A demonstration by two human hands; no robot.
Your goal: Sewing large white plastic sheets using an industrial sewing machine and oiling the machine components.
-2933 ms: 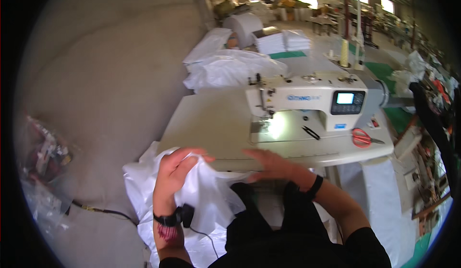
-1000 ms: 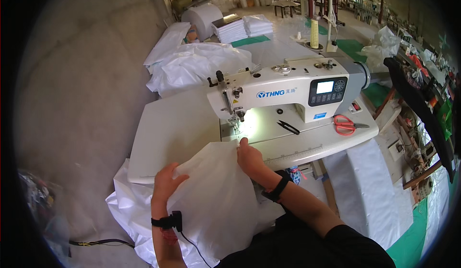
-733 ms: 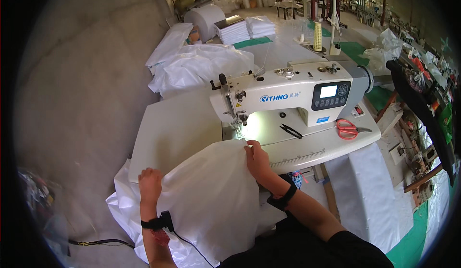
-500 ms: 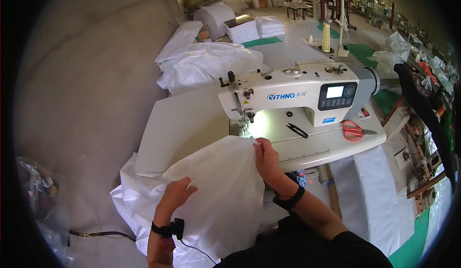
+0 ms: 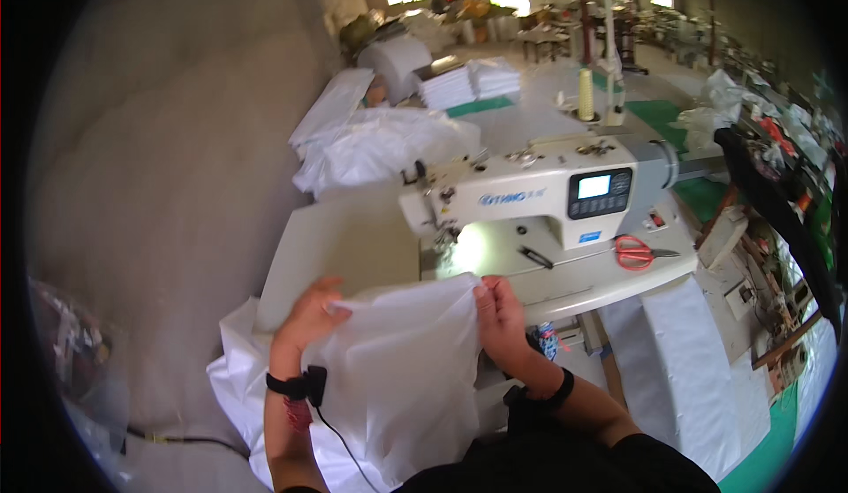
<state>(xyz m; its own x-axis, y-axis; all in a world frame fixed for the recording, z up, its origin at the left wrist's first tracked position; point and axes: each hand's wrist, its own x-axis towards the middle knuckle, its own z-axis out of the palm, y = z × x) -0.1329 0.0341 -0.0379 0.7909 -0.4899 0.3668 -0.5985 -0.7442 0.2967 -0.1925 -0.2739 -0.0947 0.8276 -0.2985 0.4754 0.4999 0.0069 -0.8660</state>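
A wide sheet of white fabric hangs between my two hands and drapes down over my lap. Its upper left edge is pinched in my left hand. My right hand grips the upper right corner, thumb on top. Just beyond the sheet's top edge stands a white sewing machine, its lamp lit over the needle area. The sheet lies in front of the needle, not under it as far as I can see. More crumpled white fabric spills off the table's left front side.
On the machine bed lie black thread snips and red-handled scissors. A yellow thread cone stands behind the machine. Heaped white sheeting lies at the back left, near folded stacks and a large roll.
My left hand has moved up and slightly left along the sheet, stretching its top edge. My right hand has drawn back and slightly right, bringing the corner away from the needle. The view has tilted up.
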